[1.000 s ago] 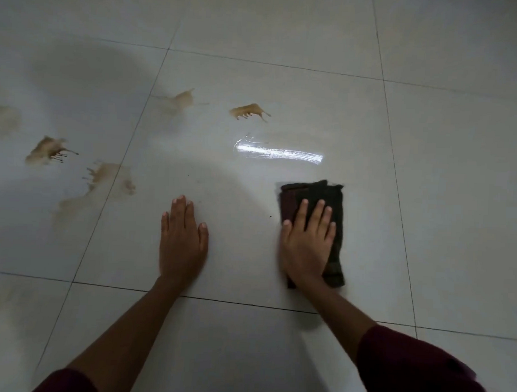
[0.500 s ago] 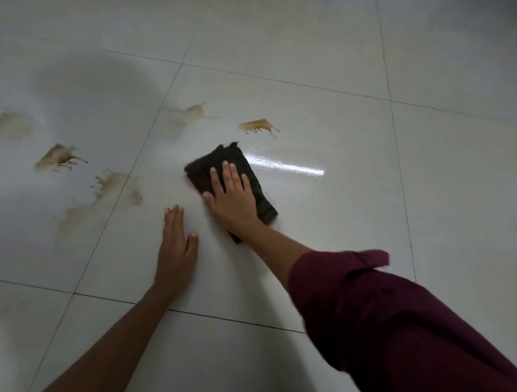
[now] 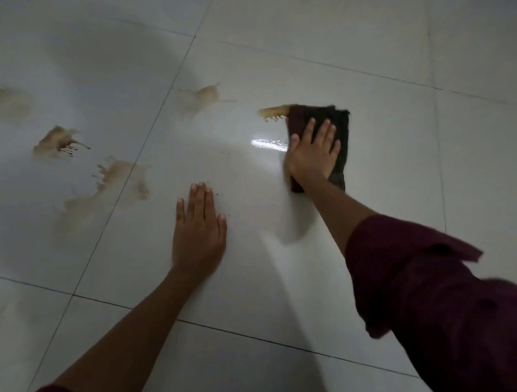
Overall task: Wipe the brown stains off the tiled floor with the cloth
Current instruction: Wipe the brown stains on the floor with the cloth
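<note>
We press our right hand (image 3: 311,156) flat on the dark folded cloth (image 3: 340,125), whose far left corner covers the end of a brown stain (image 3: 272,112). Our left hand (image 3: 198,234) lies flat on the pale tiled floor (image 3: 384,171); more stains (image 3: 60,140) lie left.

A dark cloth (image 3: 339,122) covers one brown stain's (image 3: 273,112) right end; the right hand (image 3: 311,156) hides the cloth's middle.
</note>
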